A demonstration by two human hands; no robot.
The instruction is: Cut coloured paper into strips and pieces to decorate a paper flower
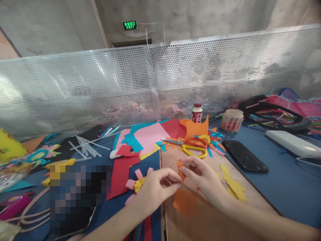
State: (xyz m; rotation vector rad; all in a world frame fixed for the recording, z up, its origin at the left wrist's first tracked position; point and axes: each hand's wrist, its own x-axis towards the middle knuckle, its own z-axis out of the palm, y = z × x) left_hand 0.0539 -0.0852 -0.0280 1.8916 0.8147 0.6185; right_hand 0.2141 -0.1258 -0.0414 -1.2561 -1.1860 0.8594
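Observation:
Between my hands, over the wooden board (200,217), is a small orange paper piece (181,170). My right hand (200,174) pinches it between thumb and fingers. My left hand (160,187) has its fingertips pressed together at the lower edge of that piece. Below them lies a larger orange paper piece (184,201). A paper flower with a yellow centre (139,184) and pink petals is partly hidden behind my left hand. Yellow paper strips (233,184) rest right of my right hand. Scissors with red and yellow handles (194,147) lie beyond both hands.
A black phone (245,155), a white power bank (292,143) and a glass jar (232,120) stand or lie to the right. Behind the coloured paper (150,137) is a bottle (197,113). Glue sticks (89,147) lie left. A perforated metal screen (150,80) closes off the back.

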